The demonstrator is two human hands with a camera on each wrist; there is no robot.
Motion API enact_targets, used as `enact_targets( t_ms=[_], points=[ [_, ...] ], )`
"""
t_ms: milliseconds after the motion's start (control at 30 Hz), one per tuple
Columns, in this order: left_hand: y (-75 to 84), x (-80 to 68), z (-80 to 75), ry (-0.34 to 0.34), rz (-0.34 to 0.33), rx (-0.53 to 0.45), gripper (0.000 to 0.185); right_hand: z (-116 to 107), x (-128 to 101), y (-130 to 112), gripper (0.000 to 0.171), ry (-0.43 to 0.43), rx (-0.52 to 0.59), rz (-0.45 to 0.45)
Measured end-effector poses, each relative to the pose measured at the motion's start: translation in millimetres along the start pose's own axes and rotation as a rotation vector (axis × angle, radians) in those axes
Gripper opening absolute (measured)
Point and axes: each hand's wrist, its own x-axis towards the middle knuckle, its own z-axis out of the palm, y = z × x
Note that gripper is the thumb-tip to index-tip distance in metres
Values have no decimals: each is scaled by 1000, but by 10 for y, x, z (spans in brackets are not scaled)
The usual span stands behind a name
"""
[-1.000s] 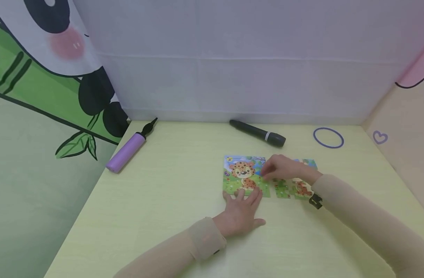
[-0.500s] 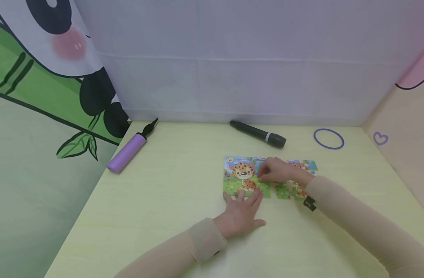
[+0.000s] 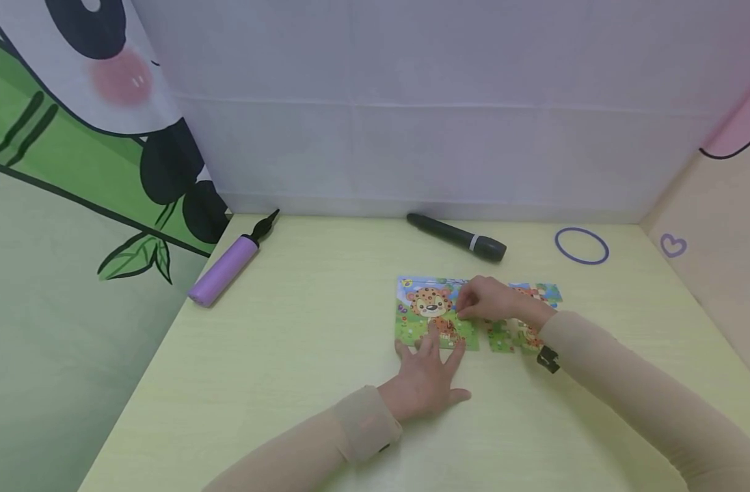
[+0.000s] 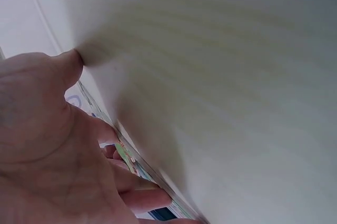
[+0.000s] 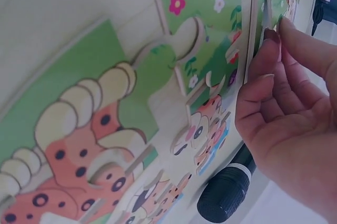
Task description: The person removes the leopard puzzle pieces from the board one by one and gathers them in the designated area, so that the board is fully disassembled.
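A leopard-cub jigsaw board (image 3: 405,314) lies on the table in the head view. My left hand (image 3: 424,386) rests palm down at its lower edge, fingers spread, one finger reaching up onto the cub picture. Over the board's right side, my right hand (image 3: 491,299) pinches a small puzzle piece between thumb and forefinger; the fingertips cover most of it. Beside the board lie loose jigsaw pieces (image 3: 500,339), partly hidden under the right hand and wrist. The right wrist view shows the pieces close up, with a cub piece (image 5: 79,145) and a flowered green piece (image 5: 210,8).
Behind the board lies a black microphone (image 3: 454,234). A purple hand pump (image 3: 227,270) with a black nozzle is at the table's left edge. A thin blue-violet ring (image 3: 556,242) lies at the back right. A pale cloth wall (image 3: 362,150) borders the table's rear.
My right hand has shifted slightly left over the board, uncovering more of the loose pieces' tops. One left finger has stretched further up onto the picture.
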Motion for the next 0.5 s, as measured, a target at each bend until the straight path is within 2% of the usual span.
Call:
enact_targets(
  t_ms=[200,333,500],
  points=[
    [-7,19,19,-15,-1,-12,79,-40,-21,103,6,19,86,-85],
    [-12,43,55,-16,2,2,78,-131,-65,170,11,47,183,-54],
    [-14,63,71,-20,2,17,78,-320,-205,266,18,61,245,-18]
  ],
)
